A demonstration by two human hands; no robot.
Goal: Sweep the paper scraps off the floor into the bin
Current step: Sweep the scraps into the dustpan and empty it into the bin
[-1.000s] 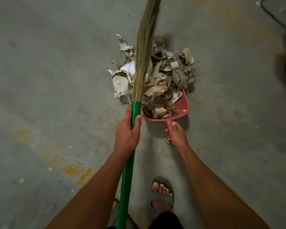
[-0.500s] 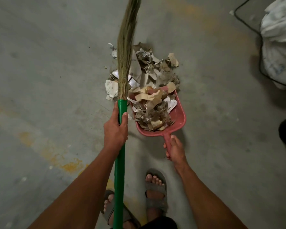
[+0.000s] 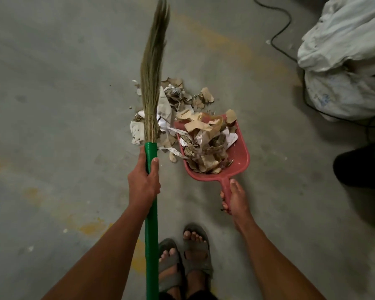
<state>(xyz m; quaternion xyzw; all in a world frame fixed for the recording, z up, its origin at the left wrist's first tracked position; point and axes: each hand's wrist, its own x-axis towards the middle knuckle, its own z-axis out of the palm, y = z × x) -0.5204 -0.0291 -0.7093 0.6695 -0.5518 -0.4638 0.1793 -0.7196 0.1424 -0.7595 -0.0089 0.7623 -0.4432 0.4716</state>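
Dustpan (image 3: 236, 156) drawn back with scraps (image 3: 206, 144), right hand (image 3: 236, 198) gripping its handle; left hand (image 3: 144, 182) clasping broom (image 3: 152, 213)

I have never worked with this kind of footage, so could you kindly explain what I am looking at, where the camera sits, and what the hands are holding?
There is no machine here: a person wears one camera on the head, looking down at their own arms and sandalled feet. The left hand grips the green handle of a grass broom. The right hand holds the handle of a red dustpan, which is heaped with torn paper. More paper scraps lie on the concrete floor beside the bristles. At the right are a white sack, a black cable and a dark object I cannot identify.
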